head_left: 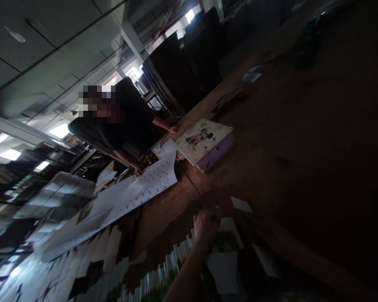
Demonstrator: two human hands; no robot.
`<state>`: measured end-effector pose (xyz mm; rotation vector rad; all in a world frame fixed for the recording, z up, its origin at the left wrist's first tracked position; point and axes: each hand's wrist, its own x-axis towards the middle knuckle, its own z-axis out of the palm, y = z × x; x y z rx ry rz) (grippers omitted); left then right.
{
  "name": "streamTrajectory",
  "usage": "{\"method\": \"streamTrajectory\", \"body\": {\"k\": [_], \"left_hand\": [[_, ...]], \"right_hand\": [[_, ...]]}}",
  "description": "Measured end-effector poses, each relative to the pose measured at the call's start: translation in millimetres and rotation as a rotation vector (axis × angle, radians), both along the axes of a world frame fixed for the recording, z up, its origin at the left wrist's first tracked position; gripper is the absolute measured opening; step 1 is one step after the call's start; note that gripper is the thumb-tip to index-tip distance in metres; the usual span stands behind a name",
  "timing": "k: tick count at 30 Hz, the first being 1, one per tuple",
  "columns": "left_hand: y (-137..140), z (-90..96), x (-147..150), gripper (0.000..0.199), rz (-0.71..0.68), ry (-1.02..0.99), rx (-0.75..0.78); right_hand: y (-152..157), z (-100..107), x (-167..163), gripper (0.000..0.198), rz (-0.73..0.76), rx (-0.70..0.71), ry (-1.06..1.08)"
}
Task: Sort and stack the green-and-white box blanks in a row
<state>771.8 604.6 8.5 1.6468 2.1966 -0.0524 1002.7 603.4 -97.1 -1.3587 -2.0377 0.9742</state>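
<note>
- One co-worker point(134, 121), whose two hands point(173, 128) show
- One left hand point(204, 223)
- One box point(204, 140) with a cartoon mouse
- One large printed sheet point(151, 182)
- Many upright white-and-green pieces point(176, 256) (they are too blurred to count)

Thin white-and-green cards point(161, 274) stand on edge in a close row, running from the near left toward the far right, their pale edges catching the light and green showing lower down. To the right of the row's far end, a white-and-green card point(236, 233) lies face up, its pale border framing a darker green middle. Just nearer, a plain white card point(222, 270) sits at a slight angle, its lower part dim. A small white slip point(241, 204) lies flat on the far side, while a slanted pale strip point(266, 260) rests at right, blurred in shadow.
</note>
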Motion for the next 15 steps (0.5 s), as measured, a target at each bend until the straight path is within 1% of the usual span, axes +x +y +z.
{"method": "streamTrajectory", "body": {"k": [2,4,7,9,11,12,13,15], "left_hand": [[-1.8,-3.3,-1.1,0.017,-0.005,-0.005,0.011],[-3.4,-5.7,-1.8,0.016,-0.012,-0.001,0.011],[-4.1,-5.7,-1.4,0.016,-0.029,0.007,0.001],[-3.9,-4.2,-0.7,0.016,-0.046,0.011,-0.013],[-3.7,-2.6,-0.4,0.016,-0.057,0.011,-0.017],[-3.8,-1.9,-0.2,0.016,-0.061,0.010,-0.017],[-3.9,-1.4,0.1,0.017,-0.067,0.014,-0.017],[-4.8,-0.7,2.1,0.018,-0.092,0.037,-0.020]], "right_hand": [[-18.2,-21.6,-20.9,0.053,0.092,0.082,-0.029],[-32.4,-46.5,-29.7,0.055,0.093,0.156,-0.081],[-40.1,-79.2,-28.6,0.056,0.093,0.275,-0.142],[-39.1,-93.0,-25.5,0.056,0.114,0.328,-0.175],[-37.6,-97.9,-23.7,0.054,0.132,0.337,-0.198],[-37.5,-96.5,-23.4,0.053,0.140,0.332,-0.207],[-37.8,-92.4,-23.5,0.052,0.145,0.325,-0.215],[-38.8,-76.0,-24.3,0.051,0.148,0.305,-0.233]]}}
